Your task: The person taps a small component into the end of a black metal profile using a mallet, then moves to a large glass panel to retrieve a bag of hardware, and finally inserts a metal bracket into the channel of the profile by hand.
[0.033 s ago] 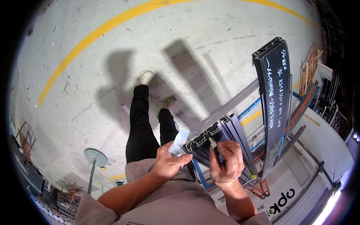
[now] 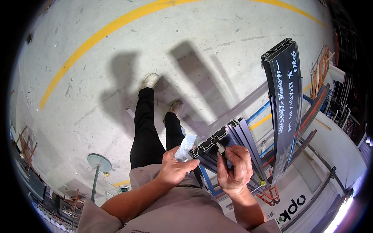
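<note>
My left hand (image 2: 173,169) is closed round a crumpled whitish sheet, like film or paper (image 2: 186,148). Its thumb lies against the near corner of a dark metal frame profile (image 2: 210,144), whose cut end with hollow chambers faces up. My right hand (image 2: 235,171) pinches a small beige block-like piece (image 2: 220,148) between thumb and fingers, right at the profile's cut end. Whether that piece touches the profile or sits in a slot I cannot tell. The fingertips of my left hand are partly hidden behind the sheet.
A tall bundle of black profiles (image 2: 285,101) with white handwriting leans at the right. Orange and blue racks (image 2: 268,196) hold profiles below it. A round-topped stand (image 2: 99,162) is at the lower left. A yellow line (image 2: 83,48) curves over the grey floor.
</note>
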Demonstrator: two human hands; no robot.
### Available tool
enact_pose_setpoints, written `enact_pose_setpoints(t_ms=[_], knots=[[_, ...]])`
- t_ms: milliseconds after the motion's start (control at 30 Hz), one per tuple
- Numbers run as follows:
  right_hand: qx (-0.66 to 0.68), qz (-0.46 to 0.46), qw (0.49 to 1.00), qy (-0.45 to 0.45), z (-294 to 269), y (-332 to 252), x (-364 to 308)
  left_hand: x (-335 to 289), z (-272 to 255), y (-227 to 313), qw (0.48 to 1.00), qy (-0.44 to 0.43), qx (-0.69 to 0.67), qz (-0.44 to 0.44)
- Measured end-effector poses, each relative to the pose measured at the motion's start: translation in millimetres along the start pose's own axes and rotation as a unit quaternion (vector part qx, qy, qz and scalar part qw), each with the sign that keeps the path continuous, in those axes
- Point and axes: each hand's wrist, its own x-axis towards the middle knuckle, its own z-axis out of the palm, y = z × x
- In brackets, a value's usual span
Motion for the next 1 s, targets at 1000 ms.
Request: enact_pose_setpoints(t_ms=[1000], knots=[[-0.062,-0.042,0.997,0.034,-15.7,24.9,26.8,1.2,-6.5,1.8,0.997,0.004,0.072,-0.012]])
